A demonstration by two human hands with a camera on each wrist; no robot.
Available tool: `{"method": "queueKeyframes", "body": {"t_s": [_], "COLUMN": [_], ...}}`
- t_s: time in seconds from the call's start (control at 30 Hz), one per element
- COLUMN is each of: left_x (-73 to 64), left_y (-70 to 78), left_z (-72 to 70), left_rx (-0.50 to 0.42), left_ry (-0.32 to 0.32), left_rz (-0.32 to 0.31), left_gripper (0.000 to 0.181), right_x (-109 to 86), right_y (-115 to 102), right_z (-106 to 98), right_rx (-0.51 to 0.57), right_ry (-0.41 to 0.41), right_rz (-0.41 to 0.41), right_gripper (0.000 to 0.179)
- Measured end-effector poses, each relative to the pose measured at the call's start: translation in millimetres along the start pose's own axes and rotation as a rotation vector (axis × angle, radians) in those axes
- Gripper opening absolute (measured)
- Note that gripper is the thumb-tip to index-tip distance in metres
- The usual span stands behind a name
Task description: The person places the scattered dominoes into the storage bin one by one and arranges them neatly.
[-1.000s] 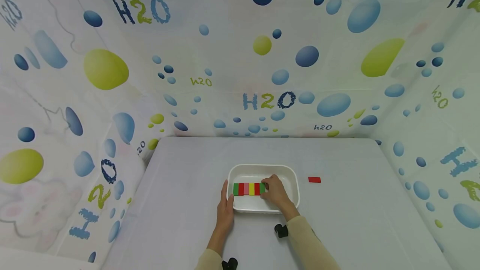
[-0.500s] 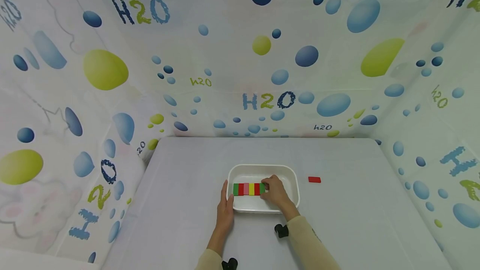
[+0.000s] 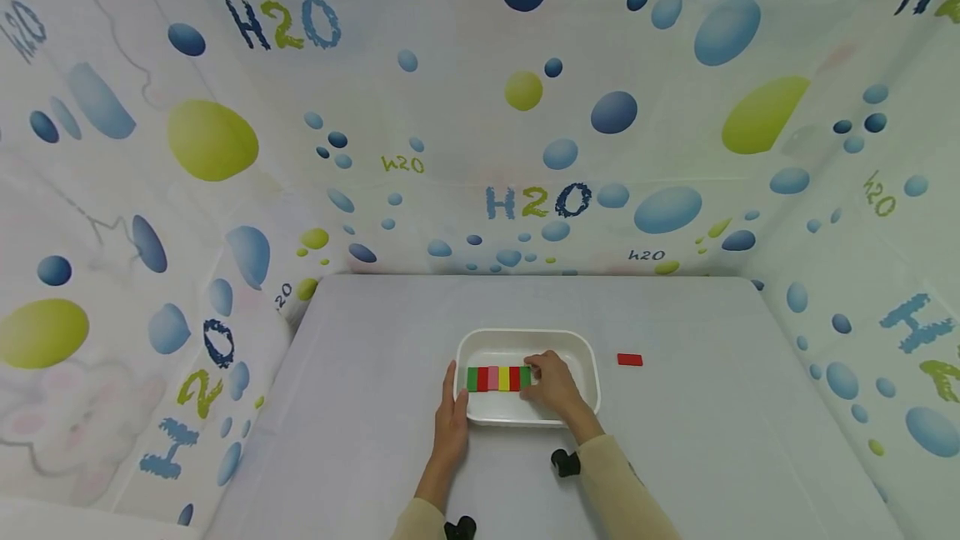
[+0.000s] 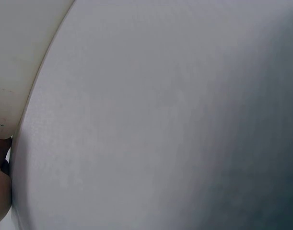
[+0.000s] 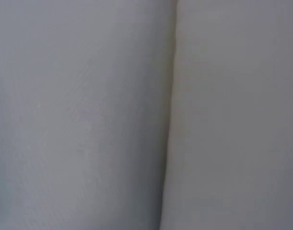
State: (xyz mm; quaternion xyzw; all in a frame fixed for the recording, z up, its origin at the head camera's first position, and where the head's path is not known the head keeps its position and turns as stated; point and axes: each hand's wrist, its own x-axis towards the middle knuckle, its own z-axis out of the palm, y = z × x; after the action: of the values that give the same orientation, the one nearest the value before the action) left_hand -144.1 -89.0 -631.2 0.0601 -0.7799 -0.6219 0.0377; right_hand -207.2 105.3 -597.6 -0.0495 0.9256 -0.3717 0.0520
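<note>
In the head view a white tray (image 3: 525, 421) lies on the table. Inside it a tight row of small coloured blocks (image 3: 492, 379) runs left to right: green, red, pink, yellow, red, green. My left hand (image 3: 451, 422) holds the tray's left side, thumb at the rim and fingers along the outer wall. Over the row's right end my right hand (image 3: 555, 386) pinches the green block (image 3: 525, 379) between thumb and index finger, top and bottom. The left wrist view catches the tray's wall (image 4: 21, 62) and part of my left hand (image 4: 0, 196).
A single red block (image 3: 629, 359) lies on the white-covered table (image 3: 360, 373) right of the tray. Black wrist devices (image 3: 566, 463) sit by both sleeves. A bubble-patterned cloth (image 3: 450, 107) encloses the back and sides. A pale wall (image 5: 232, 115) fills half the right wrist view.
</note>
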Motion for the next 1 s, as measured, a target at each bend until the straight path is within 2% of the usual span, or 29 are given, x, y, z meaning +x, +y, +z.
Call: {"method": "queueKeyframes", "body": {"t_s": [0.1,0.23,0.4,0.5,0.6,0.77,0.9,1.0], "left_x": [-0.5,-0.5,0.7,0.9,-0.1,-1.7,-2.2,-2.9], "left_y": [0.9,2.5,3.9,3.9,4.7,4.1,4.5,5.6], "left_z": [0.5,1.0,0.6,0.3,0.1,0.4,0.3,0.0], "left_rx": [-0.002,0.004,0.004,0.006,0.005,0.012,0.018,0.017], "left_ry": [0.001,0.004,0.003,0.002,-0.001,-0.005,-0.001,-0.001], "left_rz": [-0.001,-0.005,0.007,0.006,-0.003,-0.010,-0.015,-0.019], "left_gripper": [0.055,0.055,0.055,0.056,0.056,0.056,0.056,0.056], "right_x": [-4.6,-9.6,-10.1,-7.9,-8.0,-11.9,-12.0,-13.1], "right_y": [-2,-7,-5,4,15,34,52,64], "right_z": [-8,-27,-59,-76,-90,-107,-112,-112], "right_rx": [-0.009,0.038,0.107,0.124,0.123,0.121,0.109,0.088], "right_ry": [0.067,0.218,0.481,0.628,0.707,0.712,0.643,0.538], "right_rz": [-0.064,-0.188,-0.360,-0.374,-0.301,-0.089,0.105,0.248], "right_gripper": [0.052,0.050,0.048,0.049,0.051,0.059,0.065,0.071]}}
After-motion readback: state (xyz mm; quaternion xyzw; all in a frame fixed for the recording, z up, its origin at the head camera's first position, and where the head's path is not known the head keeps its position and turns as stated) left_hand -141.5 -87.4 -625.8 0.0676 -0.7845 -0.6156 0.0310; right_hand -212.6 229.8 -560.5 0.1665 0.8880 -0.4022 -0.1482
